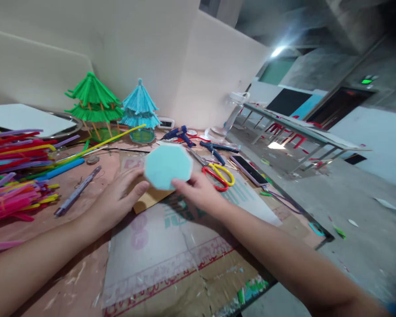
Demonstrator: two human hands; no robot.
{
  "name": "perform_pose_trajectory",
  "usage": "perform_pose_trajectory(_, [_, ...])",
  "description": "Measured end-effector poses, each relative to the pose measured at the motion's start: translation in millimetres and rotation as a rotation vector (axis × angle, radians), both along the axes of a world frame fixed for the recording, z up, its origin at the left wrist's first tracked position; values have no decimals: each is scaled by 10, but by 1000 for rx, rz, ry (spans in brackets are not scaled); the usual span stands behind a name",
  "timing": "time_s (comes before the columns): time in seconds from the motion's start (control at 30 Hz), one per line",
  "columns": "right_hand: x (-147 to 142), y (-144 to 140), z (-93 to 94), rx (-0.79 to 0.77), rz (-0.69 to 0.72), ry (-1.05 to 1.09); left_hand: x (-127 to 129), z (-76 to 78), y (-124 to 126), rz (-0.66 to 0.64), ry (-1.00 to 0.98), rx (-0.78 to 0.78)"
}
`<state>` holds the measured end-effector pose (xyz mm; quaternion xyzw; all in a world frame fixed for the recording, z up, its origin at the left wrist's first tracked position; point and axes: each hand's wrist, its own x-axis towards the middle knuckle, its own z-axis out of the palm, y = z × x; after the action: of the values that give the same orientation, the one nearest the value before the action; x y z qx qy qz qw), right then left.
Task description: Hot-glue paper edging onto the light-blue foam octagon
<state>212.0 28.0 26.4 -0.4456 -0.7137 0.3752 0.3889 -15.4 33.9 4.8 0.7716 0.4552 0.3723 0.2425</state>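
A light blue octagonal piece [168, 166] is held up over the work surface. My right hand [203, 193] grips its lower right edge, thumb on the front and the other fingers partly hidden behind. At its left edge is my left hand [123, 191], thumb spread away from the fingers; whether the fingertips touch the piece I cannot tell. Below the octagon lies a brown piece of card [152, 201], partly covered. Beneath both hands a printed white plastic sheet [185, 240] covers part of the table.
Pipe cleaner bundles [16, 176] and a pen [78, 191] lie left. Behind stand a green two-tiered pavilion model [92, 103] and a blue one [140, 108]. A glue gun [180, 134], pliers [214, 150], scissors [219, 176] and a phone [249, 170] lie right, near the table edge.
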Motion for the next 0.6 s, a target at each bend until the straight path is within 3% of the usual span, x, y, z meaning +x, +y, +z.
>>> perform_pose_trajectory(0.07, [-98,-61,34,8,177,-86,3,40,-43,24,-104,-122])
perform_pose_trajectory(0.13, [-61,-39,62,56,217,-191,3,41,-68,70,-124,-215])
perform_pose_trajectory(0.27, [342,117,54,234,-31,-401,6,16,-40,75,-155,-258])
perform_pose_trajectory(0.33, [490,81,6,261,-45,-523,10,23,-13,113,-222,-270])
perform_pose_trajectory(0.43, [449,-247,6,175,188,-654,6,28,32,150,-287,-290])
perform_pose_trajectory(0.57, [197,-761,204,71,735,-425,-10,3,68,168,-254,-270])
perform_pose_trajectory(0.6, [150,-806,233,56,750,-374,-14,-4,71,160,-239,-261])
